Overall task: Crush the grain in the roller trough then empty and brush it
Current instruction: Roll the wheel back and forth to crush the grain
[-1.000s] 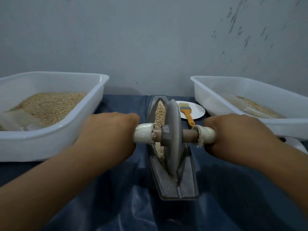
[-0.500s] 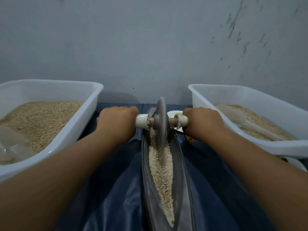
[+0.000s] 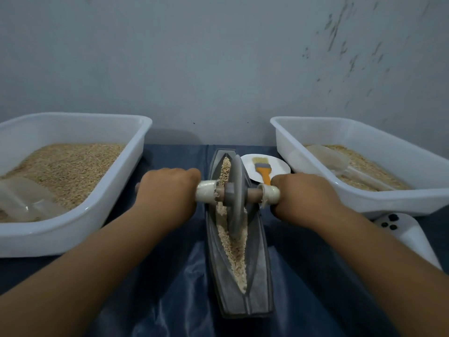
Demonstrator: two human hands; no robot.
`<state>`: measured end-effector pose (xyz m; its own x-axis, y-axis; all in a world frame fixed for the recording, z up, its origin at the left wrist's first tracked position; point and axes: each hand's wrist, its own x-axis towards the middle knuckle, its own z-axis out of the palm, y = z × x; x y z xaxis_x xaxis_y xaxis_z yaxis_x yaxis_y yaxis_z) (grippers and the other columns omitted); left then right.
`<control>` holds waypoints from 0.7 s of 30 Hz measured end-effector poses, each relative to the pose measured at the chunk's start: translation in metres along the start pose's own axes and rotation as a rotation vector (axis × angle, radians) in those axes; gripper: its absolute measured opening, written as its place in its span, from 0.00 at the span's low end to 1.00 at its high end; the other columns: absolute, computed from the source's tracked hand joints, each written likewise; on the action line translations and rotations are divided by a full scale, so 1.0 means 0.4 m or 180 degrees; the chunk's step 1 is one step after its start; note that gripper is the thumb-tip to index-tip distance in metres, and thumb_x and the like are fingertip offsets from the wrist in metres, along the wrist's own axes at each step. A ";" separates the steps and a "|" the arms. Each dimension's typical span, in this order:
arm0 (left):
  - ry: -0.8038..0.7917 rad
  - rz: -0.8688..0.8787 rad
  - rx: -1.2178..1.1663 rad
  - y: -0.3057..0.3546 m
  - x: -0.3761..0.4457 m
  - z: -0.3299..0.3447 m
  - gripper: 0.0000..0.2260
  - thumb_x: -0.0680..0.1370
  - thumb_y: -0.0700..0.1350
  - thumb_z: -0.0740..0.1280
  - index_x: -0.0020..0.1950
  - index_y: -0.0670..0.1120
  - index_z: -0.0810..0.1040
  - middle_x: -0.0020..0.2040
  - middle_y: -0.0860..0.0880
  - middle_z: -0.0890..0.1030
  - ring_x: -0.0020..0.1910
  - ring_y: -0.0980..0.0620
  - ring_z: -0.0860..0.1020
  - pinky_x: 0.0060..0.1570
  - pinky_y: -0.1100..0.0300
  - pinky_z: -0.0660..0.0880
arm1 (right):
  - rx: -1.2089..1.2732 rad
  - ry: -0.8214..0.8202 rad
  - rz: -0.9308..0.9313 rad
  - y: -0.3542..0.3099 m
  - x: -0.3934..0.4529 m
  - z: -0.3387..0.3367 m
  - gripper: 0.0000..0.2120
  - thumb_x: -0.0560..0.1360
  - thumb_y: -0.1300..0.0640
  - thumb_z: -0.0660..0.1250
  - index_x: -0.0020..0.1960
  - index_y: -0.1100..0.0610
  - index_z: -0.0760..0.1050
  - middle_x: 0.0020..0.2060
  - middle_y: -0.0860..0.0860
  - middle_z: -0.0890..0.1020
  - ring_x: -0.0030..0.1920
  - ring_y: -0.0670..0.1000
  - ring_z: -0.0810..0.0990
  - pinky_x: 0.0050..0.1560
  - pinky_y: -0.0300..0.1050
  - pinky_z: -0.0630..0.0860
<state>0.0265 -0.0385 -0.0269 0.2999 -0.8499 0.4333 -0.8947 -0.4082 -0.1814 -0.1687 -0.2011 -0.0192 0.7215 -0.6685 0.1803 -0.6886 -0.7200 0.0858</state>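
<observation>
Trough (image 3: 257, 283) on counter holding grain (image 3: 234, 249), roller wheel (image 3: 235, 195) standing in it, left hand (image 3: 167, 190) and right hand (image 3: 303, 198) each clenched around axle handle, brush (image 3: 262, 170) on far plate (image 3: 279, 166).

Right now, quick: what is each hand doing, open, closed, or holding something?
Left hand: closed, gripping the left end of the roller's handle.
Right hand: closed, gripping the handle's right end; the roller wheel sits in the trough.
</observation>
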 end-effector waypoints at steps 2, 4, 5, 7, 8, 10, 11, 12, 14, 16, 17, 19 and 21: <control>-0.0008 0.0020 -0.0069 0.006 -0.044 -0.021 0.11 0.72 0.49 0.66 0.40 0.54 0.63 0.31 0.54 0.67 0.31 0.53 0.70 0.32 0.59 0.66 | 0.0005 -0.0039 -0.0047 -0.009 -0.057 -0.026 0.08 0.67 0.50 0.67 0.36 0.48 0.66 0.31 0.45 0.74 0.31 0.43 0.70 0.27 0.40 0.61; 0.0054 0.0115 -0.0096 0.012 -0.089 -0.051 0.13 0.70 0.49 0.68 0.38 0.54 0.61 0.29 0.54 0.65 0.29 0.53 0.69 0.30 0.60 0.64 | 0.0049 -0.0265 -0.0096 -0.013 -0.113 -0.062 0.08 0.68 0.49 0.67 0.38 0.47 0.68 0.33 0.45 0.75 0.33 0.42 0.72 0.28 0.40 0.64; 0.0146 0.0198 -0.0094 0.015 -0.109 -0.066 0.15 0.68 0.48 0.70 0.37 0.54 0.61 0.28 0.54 0.65 0.28 0.53 0.68 0.28 0.60 0.62 | 0.0078 -0.0392 -0.0119 -0.013 -0.140 -0.082 0.08 0.68 0.48 0.68 0.39 0.46 0.68 0.33 0.44 0.76 0.34 0.42 0.73 0.29 0.40 0.66; 0.0378 0.0336 -0.0134 0.014 -0.140 -0.093 0.19 0.60 0.46 0.74 0.34 0.54 0.63 0.24 0.54 0.66 0.23 0.52 0.68 0.24 0.63 0.59 | 0.0058 -0.0522 -0.0164 -0.010 -0.184 -0.117 0.08 0.67 0.46 0.68 0.40 0.44 0.68 0.33 0.44 0.76 0.34 0.41 0.74 0.30 0.38 0.67; 0.0422 0.0365 -0.0157 0.012 -0.150 -0.103 0.19 0.56 0.46 0.75 0.33 0.54 0.64 0.23 0.54 0.67 0.21 0.52 0.68 0.22 0.64 0.59 | 0.0003 -0.0532 -0.0179 -0.009 -0.199 -0.130 0.08 0.66 0.45 0.67 0.40 0.43 0.68 0.32 0.43 0.76 0.33 0.41 0.73 0.30 0.37 0.65; 0.0359 0.0356 -0.0199 0.006 -0.163 -0.098 0.19 0.54 0.47 0.76 0.32 0.53 0.66 0.23 0.55 0.67 0.20 0.53 0.68 0.21 0.64 0.61 | -0.0107 -0.0513 -0.0186 -0.011 -0.207 -0.140 0.08 0.66 0.43 0.66 0.40 0.42 0.67 0.32 0.43 0.76 0.32 0.41 0.72 0.29 0.37 0.63; 0.0292 0.0330 -0.0245 0.003 -0.162 -0.089 0.18 0.54 0.48 0.76 0.32 0.53 0.66 0.23 0.55 0.68 0.20 0.54 0.68 0.21 0.64 0.61 | -0.0131 -0.0505 -0.0173 -0.015 -0.198 -0.138 0.08 0.66 0.44 0.66 0.40 0.43 0.68 0.32 0.43 0.75 0.32 0.41 0.72 0.29 0.37 0.63; 0.0254 0.0274 -0.0265 0.002 -0.155 -0.074 0.17 0.56 0.48 0.75 0.33 0.53 0.67 0.24 0.55 0.69 0.21 0.53 0.69 0.22 0.64 0.62 | -0.0145 -0.0481 -0.0159 -0.019 -0.181 -0.132 0.08 0.67 0.45 0.66 0.39 0.44 0.68 0.32 0.44 0.75 0.32 0.41 0.72 0.29 0.37 0.65; 0.0072 0.0052 -0.0129 0.002 -0.120 -0.042 0.13 0.65 0.50 0.71 0.37 0.53 0.66 0.29 0.55 0.70 0.28 0.53 0.72 0.26 0.61 0.65 | -0.0195 -0.0320 -0.0126 -0.028 -0.128 -0.103 0.08 0.68 0.48 0.66 0.37 0.46 0.66 0.32 0.44 0.74 0.32 0.42 0.71 0.29 0.39 0.65; -0.0083 -0.0126 -0.0134 -0.003 -0.072 -0.008 0.10 0.70 0.51 0.67 0.40 0.54 0.65 0.31 0.55 0.69 0.32 0.54 0.72 0.30 0.60 0.64 | -0.0262 -0.0108 -0.0092 -0.031 -0.055 -0.066 0.08 0.67 0.51 0.66 0.36 0.47 0.66 0.31 0.45 0.73 0.32 0.44 0.71 0.28 0.40 0.63; -0.0084 -0.0152 -0.0183 -0.007 -0.044 0.008 0.10 0.70 0.51 0.66 0.40 0.54 0.64 0.31 0.55 0.69 0.32 0.54 0.72 0.30 0.60 0.65 | -0.0262 -0.0048 -0.0071 -0.030 -0.015 -0.049 0.08 0.67 0.52 0.66 0.37 0.47 0.66 0.31 0.45 0.73 0.32 0.46 0.71 0.28 0.40 0.63; -0.0077 -0.0182 -0.0246 -0.020 0.017 0.036 0.09 0.71 0.51 0.67 0.41 0.54 0.66 0.32 0.55 0.71 0.33 0.52 0.73 0.33 0.59 0.71 | -0.0242 0.0037 -0.0012 -0.024 0.061 -0.024 0.08 0.66 0.52 0.67 0.39 0.47 0.68 0.31 0.45 0.72 0.31 0.47 0.71 0.28 0.41 0.62; -0.0037 -0.0214 -0.0273 -0.030 0.075 0.048 0.09 0.71 0.50 0.68 0.43 0.53 0.68 0.34 0.54 0.71 0.34 0.50 0.74 0.36 0.57 0.74 | -0.0247 0.0195 0.0039 -0.013 0.117 -0.004 0.10 0.64 0.53 0.69 0.40 0.47 0.68 0.30 0.45 0.72 0.29 0.46 0.69 0.27 0.40 0.60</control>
<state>0.0525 -0.0655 -0.0290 0.3637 -0.8256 0.4315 -0.8973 -0.4348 -0.0757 -0.1317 -0.2282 -0.0095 0.7089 -0.6628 0.2411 -0.7025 -0.6938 0.1586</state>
